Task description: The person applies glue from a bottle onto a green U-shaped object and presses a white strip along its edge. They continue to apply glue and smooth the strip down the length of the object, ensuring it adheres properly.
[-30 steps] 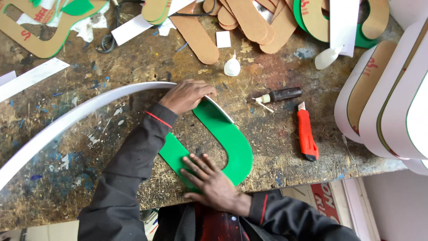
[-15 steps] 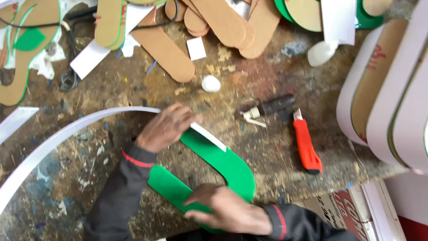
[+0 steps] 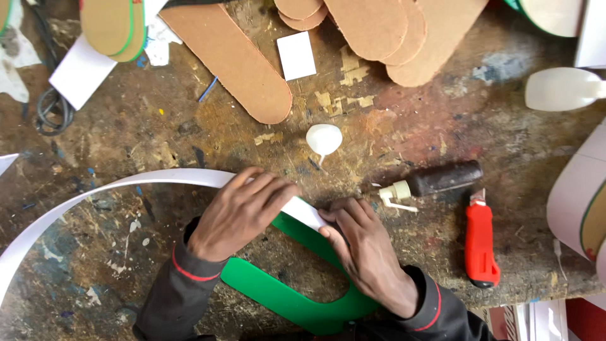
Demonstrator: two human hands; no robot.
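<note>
— Green plastic, curved like a horseshoe: that U-shaped green piece (image 3: 287, 297) lies flat near the front edge of the surface (image 3: 158, 120), with both hands on it.

— And the white strip (image 3: 95, 192)?

— It sweeps in a long arc from the left edge and ends on the outer edge of the green piece, where the two hands meet. The left hand (image 3: 243, 211) lies over the strip with its grip flat and fingers close together, pressing down. The right hand (image 3: 366, 249) has its fingertips pushed against the strip's end at the top of the curve; that grip is pressed together too, not pinching round anything.

— How much is done?

— By my reading, little. Only the strip's end sits against the green edge; the rest of the arc stands free, well apart from the piece, so most of the curve is uncovered.

— Tools?

— A red utility knife (image 3: 481, 243) and a dark glue bottle with a pale nozzle (image 3: 435, 183) lie untouched toward the right, with tan cardboard shapes (image 3: 233, 60) along the back edge.
</note>
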